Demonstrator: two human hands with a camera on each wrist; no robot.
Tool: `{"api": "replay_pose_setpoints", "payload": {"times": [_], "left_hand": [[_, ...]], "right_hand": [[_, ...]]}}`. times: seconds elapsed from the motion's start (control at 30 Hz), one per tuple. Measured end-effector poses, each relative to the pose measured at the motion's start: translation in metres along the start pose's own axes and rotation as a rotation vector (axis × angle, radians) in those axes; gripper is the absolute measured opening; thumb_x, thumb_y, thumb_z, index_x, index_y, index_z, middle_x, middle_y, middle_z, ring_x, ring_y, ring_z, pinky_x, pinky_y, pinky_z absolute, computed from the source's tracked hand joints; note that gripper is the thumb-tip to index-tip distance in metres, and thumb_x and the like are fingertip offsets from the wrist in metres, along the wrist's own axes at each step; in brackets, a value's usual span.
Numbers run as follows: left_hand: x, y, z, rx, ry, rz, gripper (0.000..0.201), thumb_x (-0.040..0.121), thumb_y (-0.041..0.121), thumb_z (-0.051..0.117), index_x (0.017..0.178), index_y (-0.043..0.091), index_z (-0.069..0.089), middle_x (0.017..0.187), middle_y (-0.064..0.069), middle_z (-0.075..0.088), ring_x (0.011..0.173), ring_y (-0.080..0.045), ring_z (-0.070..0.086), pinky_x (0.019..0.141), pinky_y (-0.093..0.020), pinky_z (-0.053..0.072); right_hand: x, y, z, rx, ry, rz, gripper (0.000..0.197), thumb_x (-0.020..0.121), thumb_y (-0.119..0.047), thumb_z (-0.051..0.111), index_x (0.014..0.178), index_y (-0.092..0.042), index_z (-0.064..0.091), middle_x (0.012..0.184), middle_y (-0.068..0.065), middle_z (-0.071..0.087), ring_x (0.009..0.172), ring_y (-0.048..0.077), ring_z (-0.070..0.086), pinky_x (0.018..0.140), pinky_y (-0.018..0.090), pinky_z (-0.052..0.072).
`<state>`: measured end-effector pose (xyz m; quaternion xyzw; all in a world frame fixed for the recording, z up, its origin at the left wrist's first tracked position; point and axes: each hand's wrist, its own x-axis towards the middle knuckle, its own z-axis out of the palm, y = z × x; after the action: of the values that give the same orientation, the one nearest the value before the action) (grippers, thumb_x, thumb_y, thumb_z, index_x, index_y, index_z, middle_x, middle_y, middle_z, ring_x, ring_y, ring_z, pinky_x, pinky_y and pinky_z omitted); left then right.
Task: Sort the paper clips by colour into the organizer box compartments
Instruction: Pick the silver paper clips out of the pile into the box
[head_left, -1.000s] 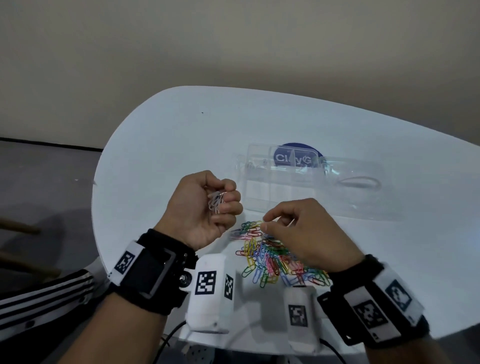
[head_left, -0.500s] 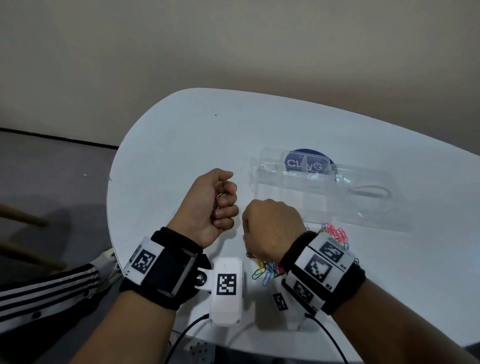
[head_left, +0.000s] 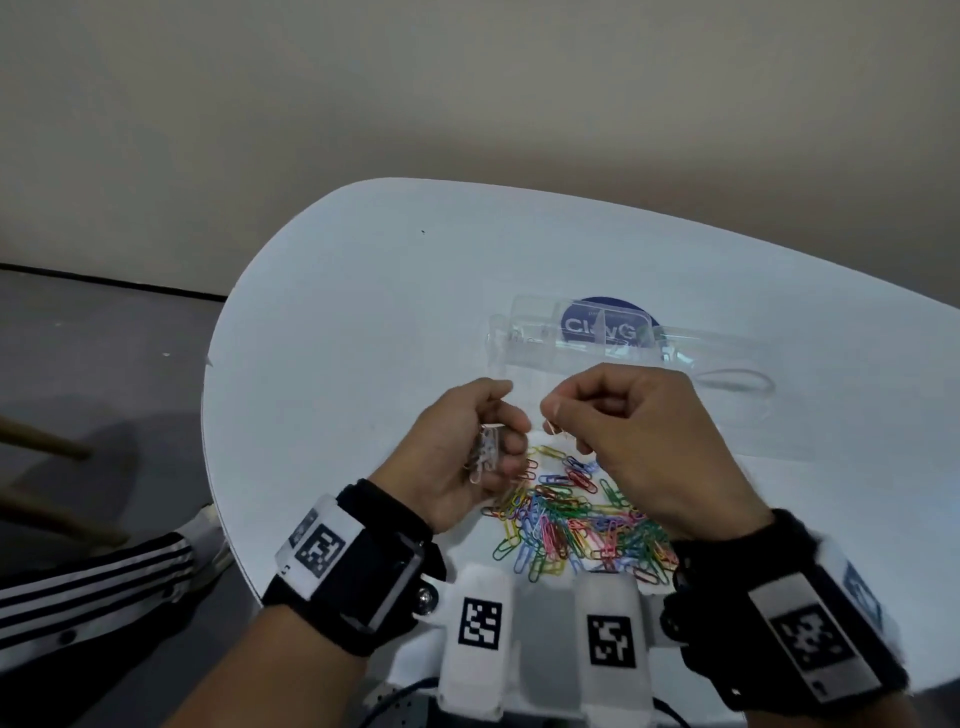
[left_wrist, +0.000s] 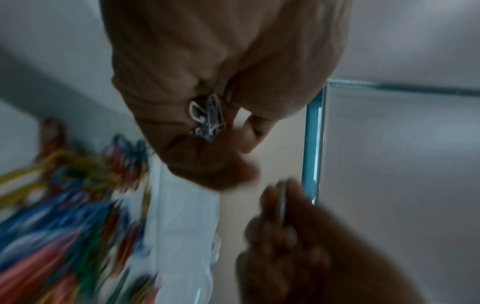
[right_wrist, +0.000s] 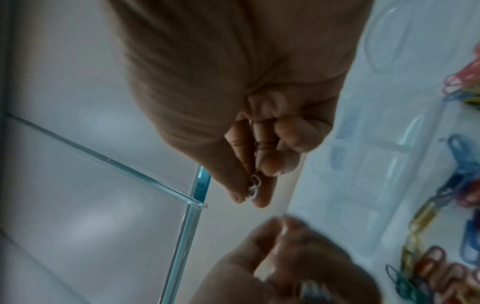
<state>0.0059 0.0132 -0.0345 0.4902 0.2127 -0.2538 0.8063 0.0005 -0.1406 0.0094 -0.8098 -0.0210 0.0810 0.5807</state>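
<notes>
Left hand (head_left: 457, 457): we've got it curled round a little bunch of silver clips (head_left: 485, 452), held up just above the table (head_left: 363, 322).
Left wrist view: shows that bunch (left_wrist: 207, 117) poking out between the curled fingers, way clearer than from the head cam. Rest of it is pretty smeared.
Right hand (head_left: 639, 441): fingers tucked in, thumb and forefinger pinching a single clip (head_left: 551, 427) right beside the left hand.
Right wrist view: here the pinched clip (right_wrist: 254, 188) looks silvery at the fingertips; from the head cam we honestly can't call its colour.
Pile of coloured clips (head_left: 576, 525): loose on the table, under and between our two hands, nearer us than the box. Both wrist cams only catch it as blur at the edges.
Organizer box (head_left: 597, 353): clear plastic, lid open, lying just past our hands. Only the right wrist view shows its dividers (right_wrist: 376, 164); we can't tell what's in which compartment.
</notes>
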Motion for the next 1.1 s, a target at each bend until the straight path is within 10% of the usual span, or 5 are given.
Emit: {"api": "replay_pose_setpoints", "payload": {"times": [0.1, 0.33, 0.7, 0.83, 1.1], "left_hand": [[-0.001, -0.012, 0.012, 0.080, -0.061, -0.025, 0.038, 0.096, 0.035, 0.049, 0.092, 0.003, 0.069, 0.065, -0.011, 0.062, 0.047, -0.017, 0.061, 0.035, -0.016, 0.042], [-0.001, -0.001, 0.002, 0.215, 0.110, 0.066, 0.048, 0.097, 0.039, 0.054, 0.057, 0.023, 0.032, 0.048, 0.007, 0.024, 0.037, -0.007, 0.016, 0.034, -0.015, 0.009], [-0.011, -0.006, -0.004, 0.756, 0.105, 0.151, 0.032, 0.092, 0.035, 0.064, 0.066, 0.019, 0.071, 0.044, 0.005, 0.033, 0.041, -0.012, 0.022, 0.040, -0.019, 0.019], [-0.008, -0.011, -0.005, 0.820, 0.092, 0.200, 0.013, 0.088, 0.017, 0.071, 0.083, 0.006, 0.073, 0.040, 0.016, 0.054, 0.037, 0.005, 0.047, 0.046, -0.005, 0.036], [-0.001, -0.020, -0.004, 0.997, 0.096, 0.217, 0.007, 0.079, 0.010, 0.077, 0.081, 0.016, 0.079, 0.048, 0.011, 0.056, 0.051, -0.004, 0.050, 0.060, -0.021, 0.047]], "right_hand": [[-0.005, -0.004, 0.002, 0.008, 0.006, -0.078, 0.007, 0.085, -0.013, 0.073, 0.078, -0.013, 0.076, 0.066, 0.012, 0.070, 0.049, 0.011, 0.054, 0.047, 0.016, 0.046], [-0.009, 0.038, -0.009, -0.217, -0.199, 0.037, 0.011, 0.083, -0.017, 0.075, 0.072, -0.018, 0.076, 0.051, -0.004, 0.058, 0.046, 0.009, 0.045, 0.051, 0.026, 0.039], [-0.012, 0.049, 0.001, -0.679, -0.381, -0.010, 0.013, 0.080, -0.028, 0.068, 0.088, -0.036, 0.074, 0.048, -0.033, 0.052, 0.050, 0.002, 0.049, 0.063, 0.026, 0.046], [-0.011, 0.050, 0.000, -0.725, -0.322, -0.017, 0.010, 0.079, -0.024, 0.067, 0.079, -0.034, 0.068, 0.054, -0.013, 0.052, 0.060, 0.008, 0.052, 0.066, 0.026, 0.048], [-0.005, 0.053, -0.016, -0.730, -0.234, 0.047, 0.011, 0.081, -0.022, 0.068, 0.070, -0.023, 0.066, 0.060, -0.010, 0.058, 0.057, 0.003, 0.052, 0.062, 0.024, 0.046]]}}
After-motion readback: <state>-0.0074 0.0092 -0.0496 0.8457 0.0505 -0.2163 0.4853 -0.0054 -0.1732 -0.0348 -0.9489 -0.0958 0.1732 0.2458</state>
